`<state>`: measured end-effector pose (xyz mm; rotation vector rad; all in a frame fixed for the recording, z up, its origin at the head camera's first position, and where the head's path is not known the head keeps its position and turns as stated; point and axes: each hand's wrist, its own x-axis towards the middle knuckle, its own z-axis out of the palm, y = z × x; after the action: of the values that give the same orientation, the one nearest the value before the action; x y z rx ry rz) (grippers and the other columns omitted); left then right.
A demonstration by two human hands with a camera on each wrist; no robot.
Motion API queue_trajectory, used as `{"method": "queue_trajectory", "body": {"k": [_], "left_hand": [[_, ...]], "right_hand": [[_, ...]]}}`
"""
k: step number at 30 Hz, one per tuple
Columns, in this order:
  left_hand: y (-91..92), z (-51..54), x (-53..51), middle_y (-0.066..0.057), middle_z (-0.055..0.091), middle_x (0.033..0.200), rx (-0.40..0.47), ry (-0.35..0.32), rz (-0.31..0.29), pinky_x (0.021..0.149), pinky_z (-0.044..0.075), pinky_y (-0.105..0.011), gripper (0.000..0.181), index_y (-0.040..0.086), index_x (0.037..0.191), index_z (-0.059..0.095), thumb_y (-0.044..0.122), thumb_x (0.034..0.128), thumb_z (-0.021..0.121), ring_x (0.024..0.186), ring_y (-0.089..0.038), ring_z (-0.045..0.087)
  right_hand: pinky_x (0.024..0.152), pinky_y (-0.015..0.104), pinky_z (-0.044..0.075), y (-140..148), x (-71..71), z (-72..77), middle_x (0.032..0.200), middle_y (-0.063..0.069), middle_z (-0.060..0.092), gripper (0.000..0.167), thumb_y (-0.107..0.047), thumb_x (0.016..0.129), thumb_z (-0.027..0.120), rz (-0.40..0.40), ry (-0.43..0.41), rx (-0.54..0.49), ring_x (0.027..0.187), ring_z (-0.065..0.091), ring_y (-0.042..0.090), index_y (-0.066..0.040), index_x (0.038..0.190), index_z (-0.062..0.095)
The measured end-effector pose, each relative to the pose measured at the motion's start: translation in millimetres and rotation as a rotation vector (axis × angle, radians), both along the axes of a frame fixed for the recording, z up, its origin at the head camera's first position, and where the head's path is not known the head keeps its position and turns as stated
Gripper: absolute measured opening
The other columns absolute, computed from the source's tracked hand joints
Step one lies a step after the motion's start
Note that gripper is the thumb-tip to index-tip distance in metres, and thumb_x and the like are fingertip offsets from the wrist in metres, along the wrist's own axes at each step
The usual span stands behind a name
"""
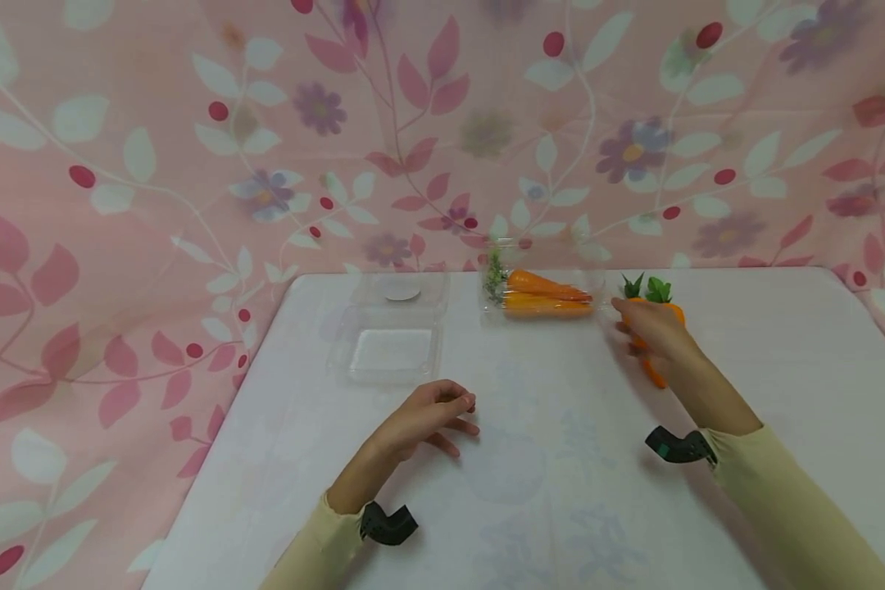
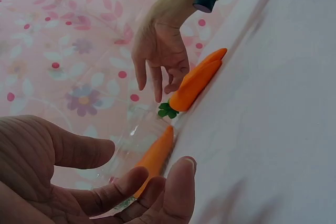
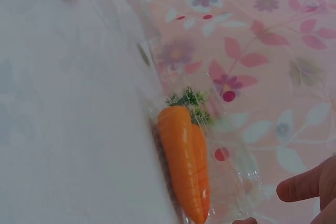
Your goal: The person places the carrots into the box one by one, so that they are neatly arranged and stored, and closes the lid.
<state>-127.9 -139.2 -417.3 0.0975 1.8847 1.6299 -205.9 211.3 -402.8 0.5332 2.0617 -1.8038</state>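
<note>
My left hand (image 1: pixel 428 418) hovers over the front middle of the table, fingers loosely bent and holding nothing. At the right, my right hand (image 1: pixel 656 332) is over orange carrots (image 1: pixel 656 375) with green tops, which it partly hides. Its fingers hang loosely beside these carrots (image 2: pixel 198 83) in the left wrist view; whether they touch is unclear. Left of that hand, a clear plastic container (image 1: pixel 489 311) holds orange carrots (image 1: pixel 546 307) with feathery green leaves. These carrots (image 3: pixel 178 150) also show through the plastic in the right wrist view.
Another clear plastic container (image 1: pixel 391 381) lies with its lid (image 1: pixel 369 288) folded back at the left rear of the white table (image 1: pixel 531 508). A pink floral cloth (image 1: pixel 428 123) hangs directly behind the table.
</note>
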Motion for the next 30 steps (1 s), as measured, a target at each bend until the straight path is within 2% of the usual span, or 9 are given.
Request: {"method": "queue_trajectory", "body": {"k": [3, 6, 10, 12, 15, 18, 21, 25, 30], "left_hand": [[-4.0, 4.9, 0.9, -0.026, 0.056, 0.12, -0.006, 0.048, -0.026, 0.06, 0.059, -0.037, 0.041, -0.01, 0.121, 0.054, 0.026, 0.1012, 0.058, 0.095, -0.029, 0.07], [-8.3, 11.5, 0.4, -0.027, 0.055, 0.121, -0.018, 0.083, -0.038, 0.06, 0.059, -0.037, 0.04, -0.009, 0.122, 0.055, 0.025, 0.1016, 0.057, 0.095, -0.029, 0.07], [-15.5, 21.7, -2.2, -0.027, 0.057, 0.12, -0.052, 0.127, -0.02, 0.061, 0.059, -0.038, 0.036, -0.004, 0.122, 0.058, 0.026, 0.1014, 0.057, 0.094, -0.029, 0.07], [-20.2, 26.3, -3.8, -0.027, 0.057, 0.118, -0.073, 0.151, -0.007, 0.062, 0.059, -0.039, 0.034, -0.002, 0.121, 0.059, 0.026, 0.1013, 0.058, 0.094, -0.029, 0.07], [-28.7, 31.7, -5.8, -0.026, 0.058, 0.116, -0.111, 0.192, 0.019, 0.062, 0.059, -0.04, 0.033, 0.0, 0.122, 0.06, 0.025, 0.1011, 0.058, 0.093, -0.03, 0.07], [-38.2, 36.7, -7.4, -0.025, 0.059, 0.114, -0.145, 0.233, 0.05, 0.061, 0.059, -0.04, 0.033, 0.001, 0.124, 0.059, 0.024, 0.1012, 0.058, 0.092, -0.031, 0.07], [-49.0, 43.0, -9.1, -0.023, 0.06, 0.111, -0.166, 0.268, 0.078, 0.062, 0.058, -0.041, 0.033, 0.0, 0.125, 0.059, 0.024, 0.1012, 0.058, 0.091, -0.034, 0.069], [-65.3, 51.0, -13.0, -0.018, 0.062, 0.106, -0.2, 0.309, 0.113, 0.062, 0.059, -0.041, 0.035, -0.001, 0.125, 0.058, 0.025, 0.1014, 0.058, 0.092, -0.039, 0.068], [-87.7, 54.8, -20.4, -0.019, 0.062, 0.103, -0.306, 0.386, 0.173, 0.062, 0.059, -0.039, 0.036, -0.005, 0.125, 0.058, 0.022, 0.102, 0.056, 0.088, -0.035, 0.068]], "right_hand": [[0.075, 0.031, 0.051, 2.3, 5.4, 2.9, 0.15, 0.018, 0.029, 0.08, -0.052, 0.097, 0.052, 0.047, 0.041, 0.049, 0.111, 0.046, 0.027, -0.003, 0.155, 0.025], [0.09, 0.04, 0.049, 5.3, 10.3, 5.5, 0.151, 0.022, 0.031, 0.082, -0.054, 0.097, 0.05, 0.094, 0.075, 0.083, 0.125, 0.041, 0.037, -0.003, 0.155, 0.025], [0.102, 0.052, 0.04, 13.2, 15.9, 6.8, 0.156, 0.024, 0.025, 0.084, -0.056, 0.098, 0.047, 0.155, 0.098, 0.13, 0.138, 0.031, 0.043, -0.002, 0.156, 0.02], [0.101, 0.053, 0.04, 18.1, 17.8, 6.1, 0.155, 0.027, 0.026, 0.084, -0.056, 0.098, 0.046, 0.177, 0.109, 0.166, 0.137, 0.032, 0.045, -0.001, 0.156, 0.02], [0.093, 0.047, 0.045, 24.1, 19.3, 4.3, 0.152, 0.029, 0.028, 0.081, -0.052, 0.1, 0.045, 0.196, 0.13, 0.22, 0.127, 0.04, 0.044, 0.002, 0.154, 0.021], [0.078, 0.036, 0.048, 27.6, 20.1, 1.7, 0.147, 0.029, 0.034, 0.075, -0.047, 0.101, 0.046, 0.192, 0.133, 0.263, 0.101, 0.05, 0.035, 0.004, 0.152, 0.025], [0.068, 0.03, 0.048, 30.3, 21.4, -0.4, 0.142, 0.027, 0.037, 0.072, -0.044, 0.102, 0.048, 0.186, 0.133, 0.281, 0.081, 0.048, 0.025, 0.004, 0.152, 0.027], [0.065, 0.029, 0.049, 33.9, 23.7, -1.9, 0.136, 0.026, 0.039, 0.072, -0.043, 0.102, 0.05, 0.177, 0.143, 0.276, 0.073, 0.047, 0.02, 0.005, 0.151, 0.027], [0.062, 0.029, 0.048, 37.5, 27.1, -2.9, 0.136, 0.024, 0.037, 0.074, -0.043, 0.1, 0.053, 0.18, 0.151, 0.274, 0.064, 0.046, 0.018, 0.005, 0.15, 0.028]]}}
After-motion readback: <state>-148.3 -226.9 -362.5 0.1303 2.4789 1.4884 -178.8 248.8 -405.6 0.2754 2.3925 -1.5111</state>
